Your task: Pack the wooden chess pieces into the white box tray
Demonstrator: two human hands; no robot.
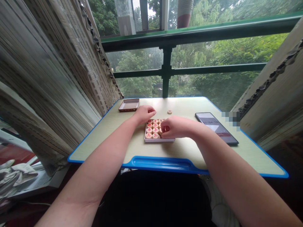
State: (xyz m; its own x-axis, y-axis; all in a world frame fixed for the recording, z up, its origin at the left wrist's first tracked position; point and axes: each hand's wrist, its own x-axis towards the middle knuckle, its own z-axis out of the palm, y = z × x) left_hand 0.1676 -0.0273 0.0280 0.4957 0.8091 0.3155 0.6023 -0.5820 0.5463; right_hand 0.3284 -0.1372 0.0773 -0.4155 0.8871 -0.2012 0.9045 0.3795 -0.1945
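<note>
A shallow white box [156,140] holding several round wooden chess pieces [152,130] with red characters lies in the middle of the small table [113,138]. My left hand [144,113] rests curled at the box's far left corner, touching the pieces there. My right hand [176,126] lies over the box's right side, fingers bent and pinched around one piece. A single loose piece [169,112] sits on the table just beyond the box.
The box's brown lid [129,105] lies at the table's far left corner. A phone [216,127] with its screen lit lies to the right. The table has a blue rim and stands against a window with green bars [167,72]; curtains hang on both sides.
</note>
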